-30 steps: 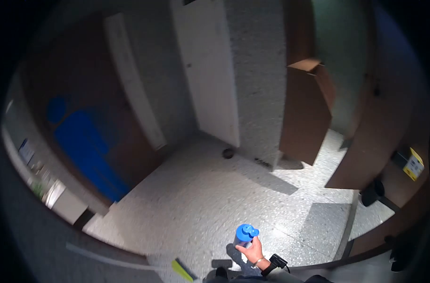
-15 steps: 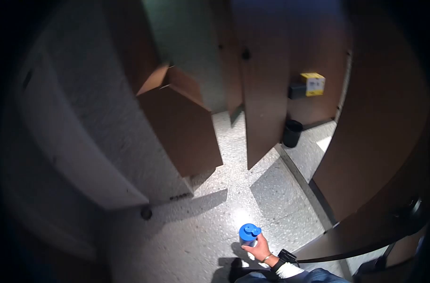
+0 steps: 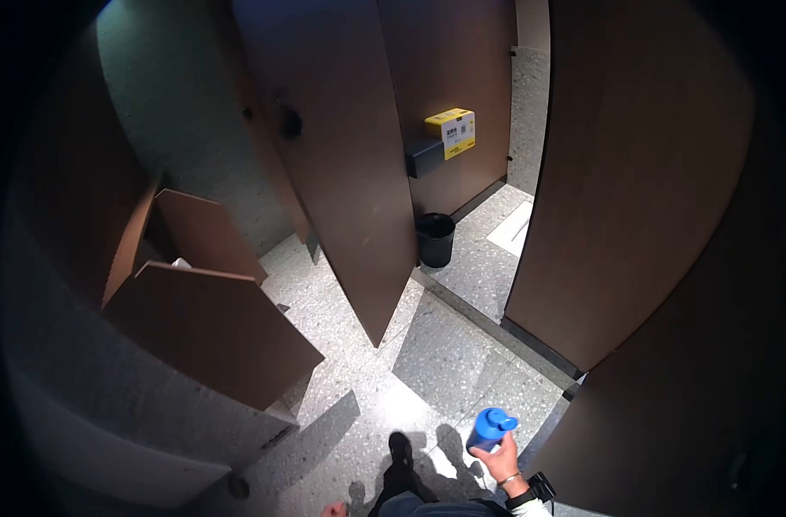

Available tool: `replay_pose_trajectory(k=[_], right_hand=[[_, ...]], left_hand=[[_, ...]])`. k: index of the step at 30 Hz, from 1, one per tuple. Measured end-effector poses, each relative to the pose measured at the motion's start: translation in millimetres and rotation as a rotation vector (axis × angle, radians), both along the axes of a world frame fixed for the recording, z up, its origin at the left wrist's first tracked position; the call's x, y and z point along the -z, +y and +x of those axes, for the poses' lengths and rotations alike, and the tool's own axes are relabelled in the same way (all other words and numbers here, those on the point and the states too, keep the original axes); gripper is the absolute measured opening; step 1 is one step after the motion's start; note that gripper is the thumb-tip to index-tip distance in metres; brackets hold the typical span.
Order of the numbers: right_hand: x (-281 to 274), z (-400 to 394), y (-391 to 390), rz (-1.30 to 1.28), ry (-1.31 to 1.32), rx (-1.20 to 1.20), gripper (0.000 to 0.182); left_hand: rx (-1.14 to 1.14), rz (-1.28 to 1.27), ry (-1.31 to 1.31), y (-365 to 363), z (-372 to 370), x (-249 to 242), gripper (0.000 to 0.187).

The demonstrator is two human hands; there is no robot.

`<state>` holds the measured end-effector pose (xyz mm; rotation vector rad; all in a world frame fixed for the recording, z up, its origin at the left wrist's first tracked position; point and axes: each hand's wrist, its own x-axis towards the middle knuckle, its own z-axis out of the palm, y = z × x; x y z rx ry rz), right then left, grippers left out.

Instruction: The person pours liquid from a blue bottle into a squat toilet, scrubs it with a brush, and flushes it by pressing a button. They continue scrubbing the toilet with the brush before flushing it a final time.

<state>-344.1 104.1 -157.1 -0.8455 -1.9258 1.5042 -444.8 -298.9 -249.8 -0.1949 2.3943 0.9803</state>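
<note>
A blue bottle (image 3: 493, 424) with a blue lid stands nearly upright in my right hand (image 3: 501, 462), whose fingers and thumb wrap round its body. I see it from above, at the lower right, over the speckled floor. A bracelet and a black device strapped on show at that wrist. At the bottom edge, only a small part of my left hand (image 3: 333, 510) comes into view, close to my leg. Its fingers are mostly cut off by the frame, and no object shows in it.
A brown door panel (image 3: 341, 172) stands at an angle ahead. Beyond it are a black bin (image 3: 436, 241) and a yellow-and-white box (image 3: 453, 133) on a dark wall holder (image 3: 425, 158). A brown open-topped bin (image 3: 220, 332) is on the left. A raised floor edge (image 3: 470, 310) crosses the stall entrance.
My view has turned right, so the bin, door and box appear further left and the stall is more visible. My right hand still holds the bottle. Part of my left hand has come into view.
</note>
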Motion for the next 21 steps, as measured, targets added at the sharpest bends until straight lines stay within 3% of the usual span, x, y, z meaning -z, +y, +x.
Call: replay_pose_trajectory(k=[2,4,7,10,13,14,21], right_hand=[[11.2,-17.0,17.1,-0.071,-0.026,0.133,0.065],[15.8,-42.2,40.4,-0.137,0.069,0.229,0.065],[17.8,-88.5,70.7,-0.110,0.020,0.316,0.065],[21.1,-141.7,112.8,-0.014,-0.045,0.370,0.071],[3.4,-207.3,154.2,0.088,-0.087,0.299,0.072],[7.0,-225.0,167.2,0.118,-0.095,0.302,0.071],[12.5,-356.7,275.3,0.020,0.105,0.372,0.066]], left_hand=[[0.007,0.299,0.262,37.8,-80.4,30.8,0.013],[0.148,0.346,0.334,118.4,-144.6,-26.1,0.017],[0.243,0.526,0.352,202.3,-244.4,-37.0,0.025],[0.491,0.444,0.614,290.1,-314.2,-86.3,0.022],[0.621,0.460,0.732,360.5,-377.1,-117.0,0.025],[0.691,0.346,0.740,378.7,-392.5,-127.7,0.026],[0.815,0.244,0.775,423.7,-474.0,-84.1,0.029]])
